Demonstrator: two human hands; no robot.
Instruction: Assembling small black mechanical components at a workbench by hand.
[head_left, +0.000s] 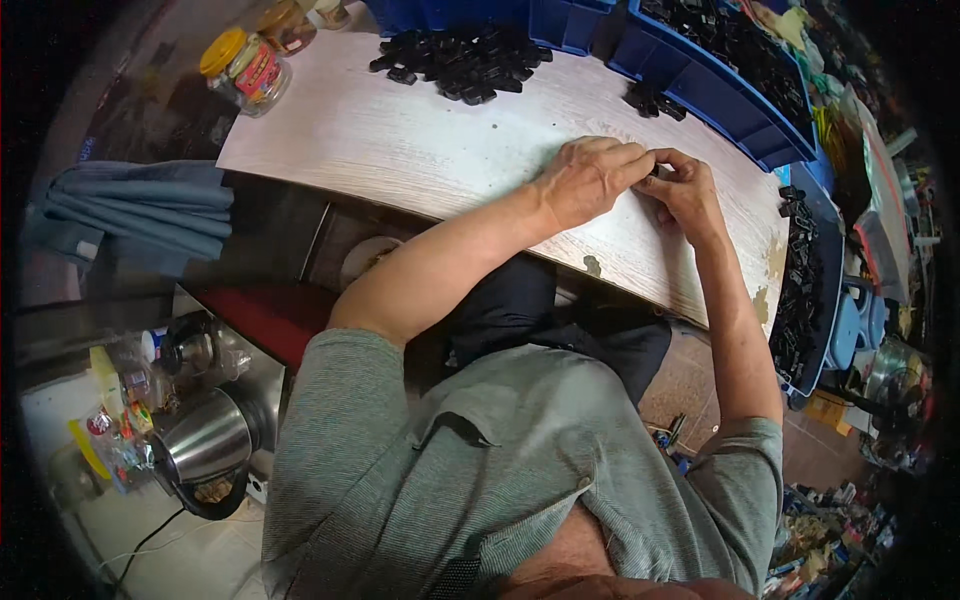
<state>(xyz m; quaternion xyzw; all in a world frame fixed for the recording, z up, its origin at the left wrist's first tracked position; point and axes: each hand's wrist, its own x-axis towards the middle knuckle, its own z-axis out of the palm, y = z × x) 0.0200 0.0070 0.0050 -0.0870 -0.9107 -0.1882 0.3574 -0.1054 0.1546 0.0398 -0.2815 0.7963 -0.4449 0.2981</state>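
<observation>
Over the right part of the pale wooden table (400, 140), both my hands meet around a small black part (655, 171). My left hand (592, 180) is closed, its fingers reaching the part from the left. Thumb and forefinger of my right hand (685, 190) pinch the same part from the other side. Most of it is hidden by my fingers, so its exact shape does not show. A loose pile of small black plastic pieces (465, 62) lies at the table's far side. A few more black pieces (655, 102) lie beyond my hands.
A blue bin (700, 105) of black pieces stands at the far right; another blue bin (830, 290) sits beside the table's right edge. A jar with a yellow lid (243, 70) stands far left. Folded blue cloth (140, 205) and a metal kettle (205, 440) are at left.
</observation>
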